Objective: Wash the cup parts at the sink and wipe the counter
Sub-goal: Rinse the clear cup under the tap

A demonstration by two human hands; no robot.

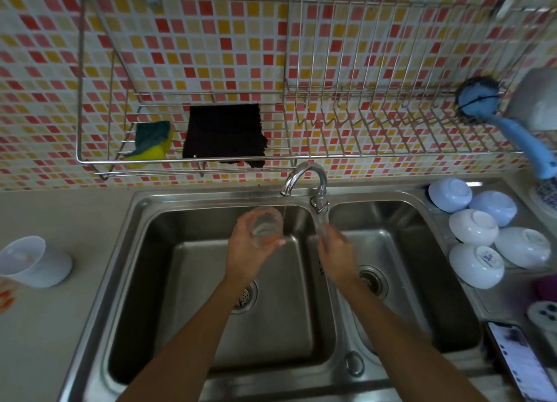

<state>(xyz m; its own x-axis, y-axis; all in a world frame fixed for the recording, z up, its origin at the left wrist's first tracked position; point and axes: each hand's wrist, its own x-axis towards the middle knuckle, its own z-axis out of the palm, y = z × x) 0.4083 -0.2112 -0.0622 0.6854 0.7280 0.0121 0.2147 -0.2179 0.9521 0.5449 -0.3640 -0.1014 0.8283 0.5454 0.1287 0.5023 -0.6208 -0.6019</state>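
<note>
The left hand (250, 248) grips a clear round cup (266, 225) over the left basin of the steel double sink (144, 220), beside the thin water stream from the chrome tap (304, 178). The right hand (336, 251) is blurred at the tap's lever; its grip cannot be told. White upturned bowls (479, 229) lie right; a white plastic cup part (33, 263) lies on the beige surface (45, 326).

mosaic tile wall (211, 39), wire rack (331, 106)

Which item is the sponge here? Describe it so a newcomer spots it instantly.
Find the wire rack on the tiled wall above the double sink. In its left basket, left of the black cloth, sits the sponge: the only yellow piece with a teal scouring layer.
</note>
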